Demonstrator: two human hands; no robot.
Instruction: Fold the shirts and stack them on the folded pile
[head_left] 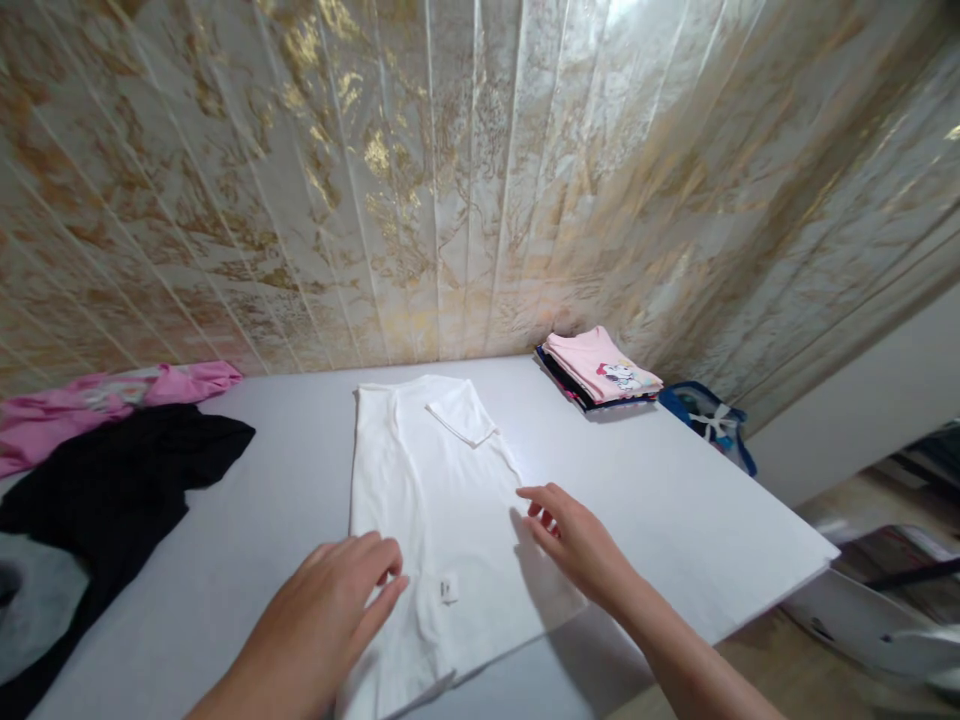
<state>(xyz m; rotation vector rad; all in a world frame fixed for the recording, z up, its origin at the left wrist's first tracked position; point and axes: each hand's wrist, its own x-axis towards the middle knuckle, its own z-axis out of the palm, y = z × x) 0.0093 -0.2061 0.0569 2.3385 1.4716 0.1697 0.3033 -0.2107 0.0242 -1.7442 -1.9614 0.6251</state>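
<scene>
A white T-shirt (465,520) lies spread on the white table, its left side folded inward along the length and one sleeve turned in near the top. A small label (448,589) shows near its lower hem. My left hand (337,590) is over the shirt's lower left edge, fingers curved with a gap between thumb and forefinger; nothing shows in it. At the right edge of the shirt is my right hand (562,530), fingers loosely bent and apart, also with nothing visible in them. Whether either hand touches the cloth is hard to tell.
Folded clothes with a pink shirt (604,365) on top are stacked at the back right, beside a blue bag (709,420). Black clothing (127,490) and pink clothing (112,400) lie loose at the left. A patterned curtain (420,180) hangs behind the table (675,520).
</scene>
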